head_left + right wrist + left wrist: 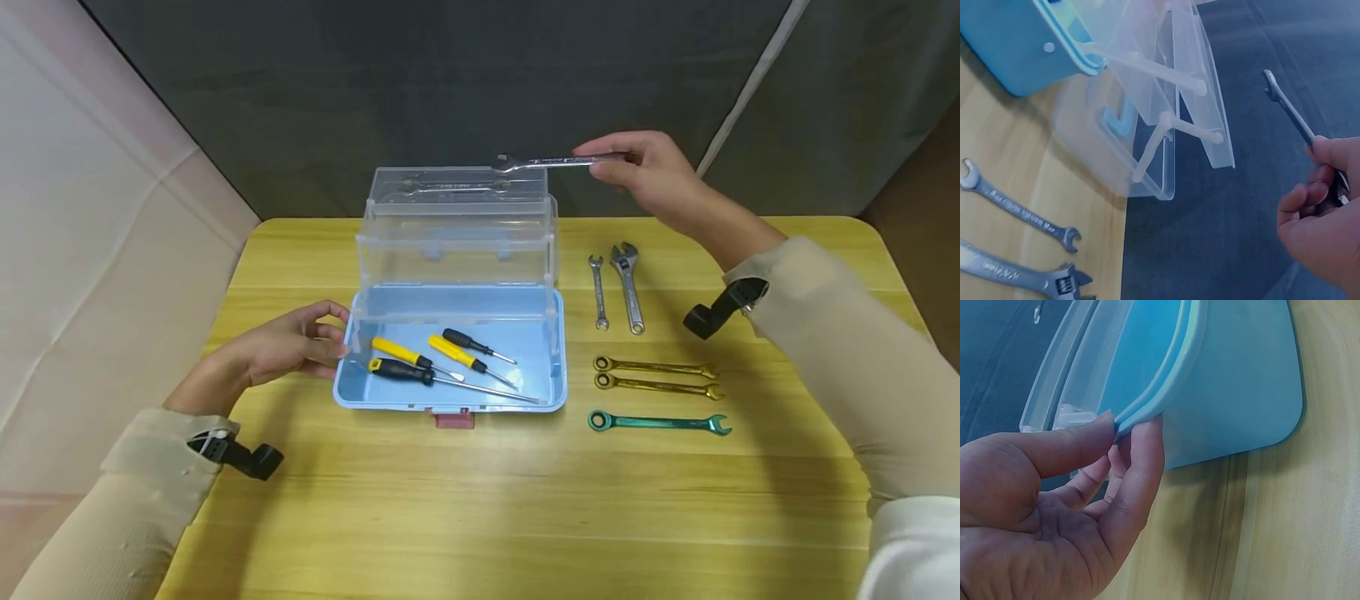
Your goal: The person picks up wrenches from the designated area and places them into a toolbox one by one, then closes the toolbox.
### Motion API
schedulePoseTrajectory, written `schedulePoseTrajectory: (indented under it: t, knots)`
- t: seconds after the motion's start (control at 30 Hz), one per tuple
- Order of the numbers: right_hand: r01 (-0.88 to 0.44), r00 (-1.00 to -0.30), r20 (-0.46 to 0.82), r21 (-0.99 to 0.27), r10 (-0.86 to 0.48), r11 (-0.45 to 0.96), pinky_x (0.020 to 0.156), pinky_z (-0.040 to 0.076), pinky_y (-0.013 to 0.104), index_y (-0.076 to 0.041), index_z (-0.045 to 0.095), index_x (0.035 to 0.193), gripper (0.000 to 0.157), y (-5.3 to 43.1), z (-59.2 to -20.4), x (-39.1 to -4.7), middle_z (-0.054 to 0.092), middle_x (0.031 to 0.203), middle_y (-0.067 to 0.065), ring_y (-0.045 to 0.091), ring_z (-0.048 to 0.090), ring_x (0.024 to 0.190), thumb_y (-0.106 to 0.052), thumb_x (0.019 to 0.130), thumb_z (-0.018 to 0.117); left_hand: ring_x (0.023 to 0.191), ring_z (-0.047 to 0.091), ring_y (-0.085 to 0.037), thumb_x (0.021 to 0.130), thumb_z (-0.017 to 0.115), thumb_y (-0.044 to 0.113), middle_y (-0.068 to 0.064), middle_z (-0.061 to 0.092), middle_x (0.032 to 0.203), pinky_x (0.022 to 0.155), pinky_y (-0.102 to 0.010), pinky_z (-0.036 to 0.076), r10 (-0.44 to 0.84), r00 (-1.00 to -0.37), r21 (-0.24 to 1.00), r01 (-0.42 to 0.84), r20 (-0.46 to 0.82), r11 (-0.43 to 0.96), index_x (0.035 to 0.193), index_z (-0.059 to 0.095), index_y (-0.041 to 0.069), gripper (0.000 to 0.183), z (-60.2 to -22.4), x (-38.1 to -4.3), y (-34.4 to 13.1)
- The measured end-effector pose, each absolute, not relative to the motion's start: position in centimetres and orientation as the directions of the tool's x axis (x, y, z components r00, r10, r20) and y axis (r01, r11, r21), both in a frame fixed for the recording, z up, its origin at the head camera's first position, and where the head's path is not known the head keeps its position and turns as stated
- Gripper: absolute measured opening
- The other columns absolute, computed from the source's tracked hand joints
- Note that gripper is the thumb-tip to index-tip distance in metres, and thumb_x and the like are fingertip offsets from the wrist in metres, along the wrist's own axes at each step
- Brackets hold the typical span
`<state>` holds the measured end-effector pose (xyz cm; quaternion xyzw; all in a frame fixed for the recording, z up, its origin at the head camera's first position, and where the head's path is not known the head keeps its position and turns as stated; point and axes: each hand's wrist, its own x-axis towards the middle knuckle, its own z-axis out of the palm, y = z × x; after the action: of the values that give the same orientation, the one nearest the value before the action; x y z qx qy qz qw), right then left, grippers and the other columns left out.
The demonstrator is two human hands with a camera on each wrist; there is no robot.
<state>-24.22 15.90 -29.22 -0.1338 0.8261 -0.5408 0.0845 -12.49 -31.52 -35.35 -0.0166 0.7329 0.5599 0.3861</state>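
A blue toolbox [450,406] stands on the table with its clear tiered trays [457,218] raised at the back. My left hand [300,342] pinches the box's left rim between thumb and fingers, as the left wrist view shows close up. Up at the right, my right hand [648,171] grips a silver open-end wrench [551,162], held level with its free end over the top tray's right edge. Inside that top tray lie silver wrenches [457,188]. Several screwdrivers [457,354] with yellow or black handles rest in the blue bottom.
Right of the box lie a small silver wrench [598,292] and an adjustable wrench [628,287]. Nearer the front are two gold ratchet wrenches [656,367] and a green one [660,422]. A dark curtain [450,83] hangs behind the wooden table [480,517].
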Motion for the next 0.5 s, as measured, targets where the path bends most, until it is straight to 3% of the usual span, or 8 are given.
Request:
schedulePoseTrajectory:
  t: [0.27, 0.5]
  knots:
    - [-0.142, -0.927, -0.051, -0.87, -0.372, 0.472, 0.072, 0.04, 0.031, -0.01, 0.065, 0.135, 0.032, 12.9, -29.1, -25.2, 0.054, 0.105, 0.002, 0.021, 0.044, 0.086, -0.018, 0.106, 0.057, 0.092, 0.069, -0.021, 0.1, 0.059, -0.002, -0.009, 0.059, 0.106, 0.082, -0.039, 0.062, 0.402, -0.702, 0.805, -0.458, -0.588, 0.377, 0.128, 0.037, 0.005, 0.036, -35.5, -12.4, -31.7]
    - [-0.144, -0.907, -0.099, -0.839, -0.408, 0.525, 0.086, 0.044, 0.033, -0.008, 0.065, 0.135, 0.031, 10.8, -28.7, -26.0, 0.058, 0.133, 0.007, 0.02, 0.048, 0.104, -0.018, 0.106, 0.056, 0.092, 0.069, -0.021, 0.1, 0.058, -0.003, -0.009, 0.06, 0.106, 0.082, -0.039, 0.062, 0.407, -0.698, 0.805, -0.462, -0.589, 0.372, 0.127, 0.037, 0.005, 0.035, -35.5, -12.3, -31.6]
